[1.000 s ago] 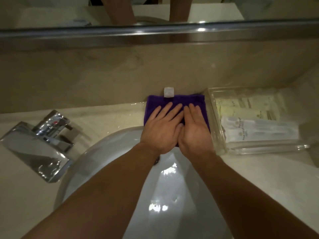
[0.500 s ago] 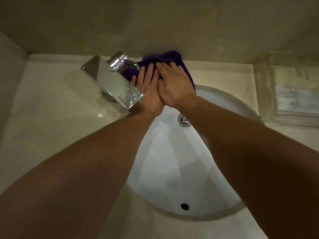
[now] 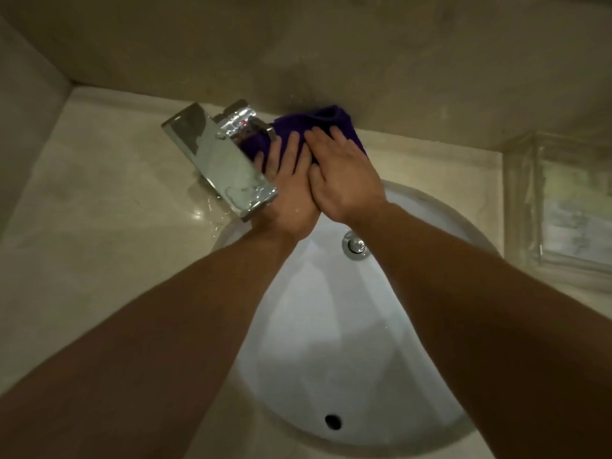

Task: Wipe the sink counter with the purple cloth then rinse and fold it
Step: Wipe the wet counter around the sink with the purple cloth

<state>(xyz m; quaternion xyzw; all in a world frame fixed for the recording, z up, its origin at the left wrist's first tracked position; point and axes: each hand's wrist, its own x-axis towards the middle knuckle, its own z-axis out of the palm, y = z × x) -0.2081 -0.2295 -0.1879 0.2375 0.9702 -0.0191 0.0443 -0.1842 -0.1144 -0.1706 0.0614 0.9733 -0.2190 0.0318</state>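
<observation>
Wiping seems the step in hand: left hand (image 3: 288,190) and right hand (image 3: 344,173), fingers flat and side by side, press the purple cloth (image 3: 318,122) onto the counter (image 3: 99,226) at the sink's (image 3: 331,342) twelve o'clock, faucet (image 3: 218,160) touching at the cloth's nine. Next, probably, steering it round the faucet base.
</observation>
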